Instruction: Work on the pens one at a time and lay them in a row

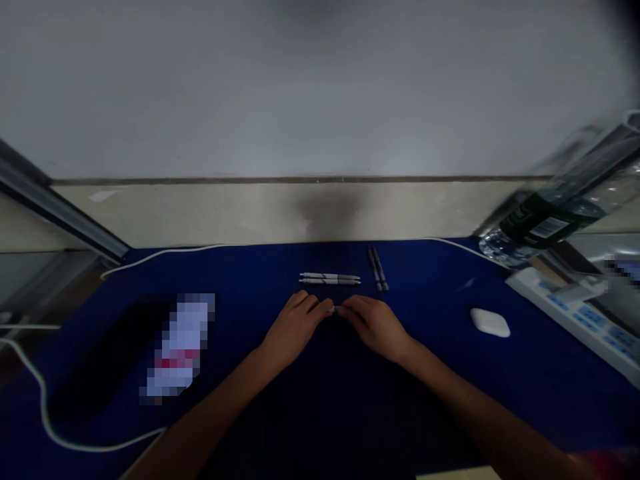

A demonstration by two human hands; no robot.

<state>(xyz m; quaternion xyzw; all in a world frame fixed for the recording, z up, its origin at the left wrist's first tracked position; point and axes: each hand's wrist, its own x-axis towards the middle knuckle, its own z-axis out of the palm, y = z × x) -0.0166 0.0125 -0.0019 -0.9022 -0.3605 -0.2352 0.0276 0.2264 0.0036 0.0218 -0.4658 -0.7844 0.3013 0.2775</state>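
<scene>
Four pens (325, 276) lay near the table's back edge (260, 251); left hand (295, 323) and right hand (380, 327) pinched a small thing (336, 309), not down yet.

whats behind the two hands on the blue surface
Beyond the left hand and right hand lie two white-and-grey pens, side by side, and two dark pens to their right. What lies directly under the hands is covered and cannot be seen.
</scene>
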